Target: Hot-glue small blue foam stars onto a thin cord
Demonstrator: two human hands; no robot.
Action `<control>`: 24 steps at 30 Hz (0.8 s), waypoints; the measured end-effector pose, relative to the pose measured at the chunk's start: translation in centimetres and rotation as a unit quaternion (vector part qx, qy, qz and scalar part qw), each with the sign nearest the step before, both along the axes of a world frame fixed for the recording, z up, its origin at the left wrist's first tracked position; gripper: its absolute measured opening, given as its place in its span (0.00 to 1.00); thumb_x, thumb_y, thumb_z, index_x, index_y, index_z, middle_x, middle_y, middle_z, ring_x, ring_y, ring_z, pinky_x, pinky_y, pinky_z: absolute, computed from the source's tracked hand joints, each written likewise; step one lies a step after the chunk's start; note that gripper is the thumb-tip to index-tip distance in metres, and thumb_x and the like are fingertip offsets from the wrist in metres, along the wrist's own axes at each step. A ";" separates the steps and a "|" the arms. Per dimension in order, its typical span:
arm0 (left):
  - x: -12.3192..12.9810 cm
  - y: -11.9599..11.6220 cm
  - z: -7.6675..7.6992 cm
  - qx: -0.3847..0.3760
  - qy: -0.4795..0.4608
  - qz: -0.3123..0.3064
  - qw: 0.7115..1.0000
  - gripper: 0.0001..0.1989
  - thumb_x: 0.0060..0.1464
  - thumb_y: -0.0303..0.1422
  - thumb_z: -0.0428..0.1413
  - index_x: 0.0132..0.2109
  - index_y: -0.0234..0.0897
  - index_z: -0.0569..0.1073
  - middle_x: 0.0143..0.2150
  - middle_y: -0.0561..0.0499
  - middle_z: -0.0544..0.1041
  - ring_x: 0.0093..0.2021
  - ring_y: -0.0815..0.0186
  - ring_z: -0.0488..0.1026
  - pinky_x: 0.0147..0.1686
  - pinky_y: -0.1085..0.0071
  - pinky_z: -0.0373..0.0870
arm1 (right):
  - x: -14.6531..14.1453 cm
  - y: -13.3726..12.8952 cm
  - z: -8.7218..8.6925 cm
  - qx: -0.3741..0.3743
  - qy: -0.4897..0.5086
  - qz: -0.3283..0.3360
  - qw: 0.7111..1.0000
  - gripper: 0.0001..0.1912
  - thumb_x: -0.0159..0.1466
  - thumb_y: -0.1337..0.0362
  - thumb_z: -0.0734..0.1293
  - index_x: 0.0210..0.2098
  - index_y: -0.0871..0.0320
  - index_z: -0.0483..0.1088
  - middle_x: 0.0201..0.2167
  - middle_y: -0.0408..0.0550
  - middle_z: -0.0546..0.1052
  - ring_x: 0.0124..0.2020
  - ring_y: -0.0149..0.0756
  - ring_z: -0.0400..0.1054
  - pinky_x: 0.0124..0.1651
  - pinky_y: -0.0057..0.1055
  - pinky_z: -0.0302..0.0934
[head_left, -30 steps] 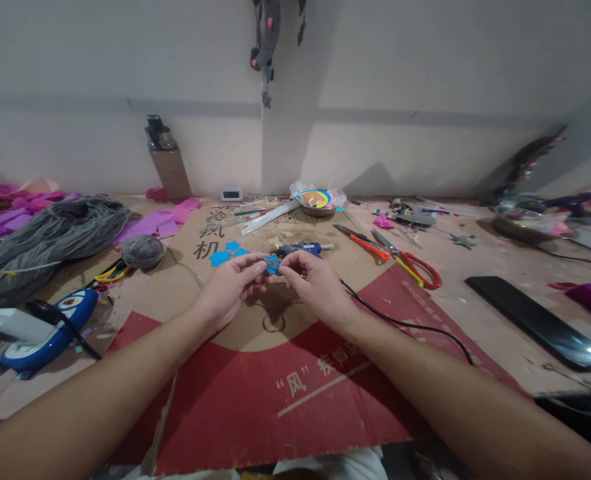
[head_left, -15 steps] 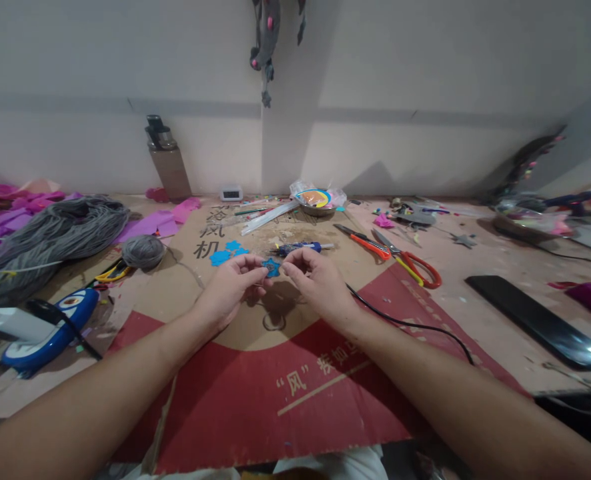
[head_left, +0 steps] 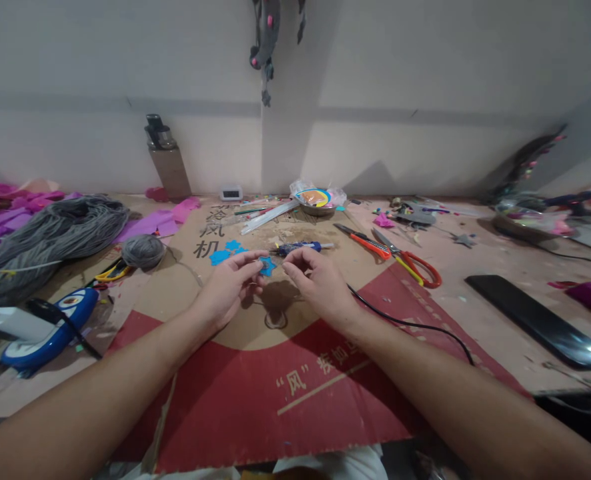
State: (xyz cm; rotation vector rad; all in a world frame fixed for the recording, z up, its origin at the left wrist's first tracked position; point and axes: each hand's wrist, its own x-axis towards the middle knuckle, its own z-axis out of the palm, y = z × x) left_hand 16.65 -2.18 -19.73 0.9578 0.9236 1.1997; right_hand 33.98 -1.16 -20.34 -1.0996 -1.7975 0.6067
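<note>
A small blue star-shaped piece (head_left: 267, 267) with a dark mark at its middle is pinched between the thumb and fingers of my left hand (head_left: 230, 283). Just right of the star, my right hand (head_left: 318, 283) has its thumb and forefinger closed together; what they hold, if anything, is too small to tell. More blue cut-out pieces (head_left: 221, 256) lie behind my left hand on the cardboard (head_left: 285, 373). Beyond my right hand lies a dark blue tool (head_left: 300, 247), partly hidden by the fingers, near a black cable.
Orange-handled scissors (head_left: 428, 270), an orange cutter (head_left: 370, 247) and a black phone-like slab (head_left: 530, 317) lie to the right. Grey yarn (head_left: 70, 230), a yarn ball (head_left: 143, 252) and a blue-and-white stand (head_left: 65, 327) are on the left. A bowl (head_left: 319, 209) sits at the back.
The blue star has moved slightly left with my left hand and turned, so the gap to my right fingers is wider. My right hand has barely moved.
</note>
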 end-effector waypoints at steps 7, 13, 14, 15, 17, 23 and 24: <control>0.0 0.1 0.1 -0.016 0.008 0.026 0.999 0.13 0.46 0.29 0.63 0.38 0.36 0.68 0.28 0.53 0.74 0.26 0.70 0.74 0.22 0.77 0.68 | 0.0 0.0 -0.1 0.000 0.004 0.017 1.000 0.07 0.63 0.61 0.62 0.31 0.57 0.67 0.28 0.45 0.73 0.29 0.31 0.65 0.33 0.28 0.58; 0.0 0.2 -0.1 -0.012 -0.003 0.021 1.000 0.13 0.44 0.29 0.63 0.35 0.36 0.66 0.27 0.54 0.74 0.25 0.72 0.73 0.23 0.79 0.66 | 0.0 -0.1 0.0 0.001 0.001 0.017 1.000 0.07 0.63 0.62 0.62 0.31 0.57 0.67 0.28 0.45 0.73 0.29 0.31 0.64 0.33 0.28 0.58; 0.1 0.2 -0.1 -0.011 -0.003 0.019 1.000 0.13 0.44 0.28 0.63 0.34 0.36 0.65 0.26 0.54 0.74 0.25 0.72 0.73 0.23 0.79 0.66 | 0.1 -0.1 0.0 0.001 0.000 0.017 1.000 0.07 0.63 0.62 0.62 0.31 0.57 0.67 0.28 0.45 0.73 0.29 0.31 0.64 0.33 0.28 0.58; 0.1 0.2 -0.1 -0.012 -0.002 0.018 1.000 0.13 0.43 0.27 0.63 0.34 0.36 0.65 0.25 0.54 0.74 0.25 0.72 0.73 0.23 0.78 0.66 | 0.1 -0.1 0.0 0.001 -0.001 0.016 1.000 0.07 0.63 0.62 0.62 0.31 0.57 0.67 0.28 0.45 0.73 0.29 0.31 0.64 0.33 0.28 0.58; 0.2 0.1 0.1 -0.017 -0.001 0.018 1.000 0.13 0.42 0.25 0.63 0.33 0.35 0.65 0.25 0.54 0.74 0.25 0.71 0.74 0.24 0.78 0.67 | 0.1 -0.1 0.0 0.001 -0.002 0.013 1.000 0.07 0.62 0.62 0.62 0.30 0.57 0.67 0.28 0.45 0.73 0.29 0.31 0.64 0.33 0.28 0.58; 0.3 0.0 0.2 -0.025 0.004 0.012 1.000 0.15 0.43 0.24 0.63 0.40 0.34 0.70 0.27 0.52 0.75 0.29 0.67 0.77 0.26 0.75 0.72 | 0.0 -0.2 0.2 0.002 -0.003 0.012 1.000 0.06 0.62 0.63 0.62 0.31 0.57 0.68 0.28 0.44 0.73 0.28 0.31 0.64 0.33 0.28 0.57; 0.3 0.0 0.1 -0.026 0.006 0.007 1.000 0.16 0.43 0.25 0.63 0.42 0.34 0.70 0.28 0.52 0.76 0.29 0.66 0.77 0.27 0.75 0.73 | 0.0 -0.2 0.2 0.001 -0.004 0.014 1.000 0.06 0.62 0.63 0.62 0.31 0.57 0.68 0.27 0.44 0.73 0.28 0.31 0.64 0.33 0.28 0.57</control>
